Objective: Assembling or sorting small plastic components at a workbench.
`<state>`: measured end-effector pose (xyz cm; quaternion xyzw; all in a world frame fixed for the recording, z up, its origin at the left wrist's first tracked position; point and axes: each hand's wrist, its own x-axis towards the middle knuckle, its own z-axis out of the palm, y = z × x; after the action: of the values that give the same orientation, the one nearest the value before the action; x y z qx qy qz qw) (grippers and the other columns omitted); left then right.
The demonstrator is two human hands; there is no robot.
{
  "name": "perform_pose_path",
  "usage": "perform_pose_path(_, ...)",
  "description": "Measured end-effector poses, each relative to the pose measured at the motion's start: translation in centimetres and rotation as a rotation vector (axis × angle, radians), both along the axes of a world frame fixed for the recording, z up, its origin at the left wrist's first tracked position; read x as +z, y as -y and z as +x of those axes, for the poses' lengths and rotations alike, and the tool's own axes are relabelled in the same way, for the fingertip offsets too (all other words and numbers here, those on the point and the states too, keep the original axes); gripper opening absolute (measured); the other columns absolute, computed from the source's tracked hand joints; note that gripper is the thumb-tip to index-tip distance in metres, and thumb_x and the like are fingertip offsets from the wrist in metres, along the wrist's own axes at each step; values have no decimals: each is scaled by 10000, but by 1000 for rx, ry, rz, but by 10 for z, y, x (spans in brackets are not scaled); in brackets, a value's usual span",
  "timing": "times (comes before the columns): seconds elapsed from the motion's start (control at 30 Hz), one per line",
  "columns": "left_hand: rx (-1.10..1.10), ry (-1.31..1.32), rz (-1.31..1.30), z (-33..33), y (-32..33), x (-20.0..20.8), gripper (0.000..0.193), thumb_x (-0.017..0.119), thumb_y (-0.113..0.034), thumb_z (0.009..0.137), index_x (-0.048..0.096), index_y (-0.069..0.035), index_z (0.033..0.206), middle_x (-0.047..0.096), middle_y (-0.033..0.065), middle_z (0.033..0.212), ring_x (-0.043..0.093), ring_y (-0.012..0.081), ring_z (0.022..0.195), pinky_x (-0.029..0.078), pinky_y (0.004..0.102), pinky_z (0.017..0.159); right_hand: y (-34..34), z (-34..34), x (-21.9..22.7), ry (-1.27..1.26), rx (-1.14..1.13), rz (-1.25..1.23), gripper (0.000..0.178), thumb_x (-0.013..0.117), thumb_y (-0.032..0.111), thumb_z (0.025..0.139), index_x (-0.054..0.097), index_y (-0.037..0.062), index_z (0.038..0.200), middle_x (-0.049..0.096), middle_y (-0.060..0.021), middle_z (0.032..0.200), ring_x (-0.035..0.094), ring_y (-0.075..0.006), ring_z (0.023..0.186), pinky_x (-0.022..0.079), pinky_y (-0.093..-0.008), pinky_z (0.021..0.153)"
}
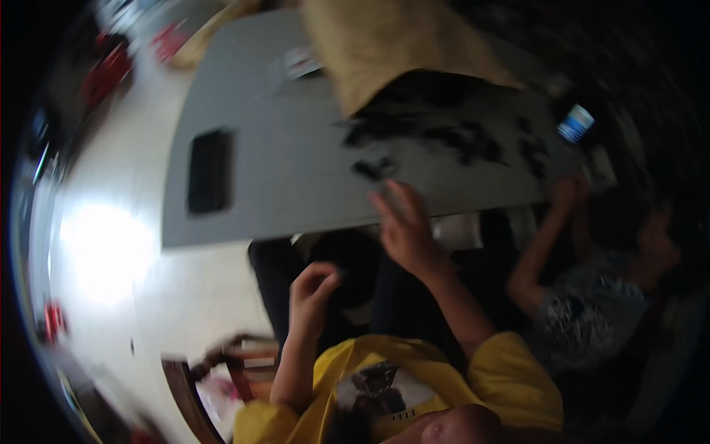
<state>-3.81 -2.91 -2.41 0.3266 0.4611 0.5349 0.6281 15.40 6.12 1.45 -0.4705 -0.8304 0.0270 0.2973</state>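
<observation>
Over my lap, below the table's front edge, my left hand [310,290] is closed with thumb and fingertips together. Something small and dark shows at its fingertips, too blurred to name. My right hand [407,229] reaches over the front edge of the grey table [274,170], fingers stretched out and apart. Just beyond its fingertips lies a small black piece [367,170]; whether they touch is blurred. Several more black pieces [466,140] are scattered behind it, before the open mouth of a large brown paper bag [399,44] lying on the table.
A black phone-like slab [208,172] lies on the table's left side. At the back is a small white item [302,62]. Another person [584,311] sits at my right, hands near the table edge, by a lit phone screen [575,123]. A wooden chair [185,396] stands lower left.
</observation>
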Motion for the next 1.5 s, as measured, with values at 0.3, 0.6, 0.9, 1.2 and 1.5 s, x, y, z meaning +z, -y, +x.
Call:
perform_pose_path(0.3, -188, -495, 168, -46, 15, -97, 99, 631, -50, 792, 562, 12, 828, 561, 43, 712, 520, 121, 662, 408, 235, 631, -66, -5, -35, -113, 156, 174, 357, 650, 107, 721, 588, 115, 1073, 467, -160, 1173, 453, -314, 1103, 383, -417, 926)
perform_pose_path(0.6, -446, -1117, 387, -7, -18, -90, 143, 655, -60, 724, 541, -10, 794, 550, 147, 762, 550, 351, 683, 435, 416, 609, -60, -9, -32, -124, 99, 134, 306, 627, 84, 727, 529, 67, 1016, 513, -126, 1016, 498, -286, 1013, 404, -395, 880)
perform_pose_path(0.9, -555, -1325, 435, 3, -15, -98, 148, 667, -99, 714, 560, -17, 776, 569, 158, 776, 567, 347, 717, 454, 406, 640, -60, -3, -33, -126, 53, 100, 277, 612, 135, 737, 522, 46, 984, 483, -140, 1032, 478, -295, 1001, 392, -399, 863)
perform_pose_path(1.2, -640, -1433, 276, 8, -19, -87, 160, 641, -202, 760, 574, -73, 827, 584, 116, 854, 595, 331, 774, 484, 423, 652, -60, 1, -27, -140, 12, 184, 331, 633, 113, 667, 541, 68, 982, 512, -102, 939, 524, -290, 878, 415, -395, 791)
perform_pose_path(1.5, -611, -1436, 275, -1, -13, -97, 152, 598, -188, 775, 555, -54, 832, 579, 129, 853, 599, 317, 786, 495, 405, 649, -58, -2, -17, -143, 28, 205, 267, 617, 67, 673, 574, 52, 937, 509, -89, 885, 524, -262, 837, 420, -377, 755)
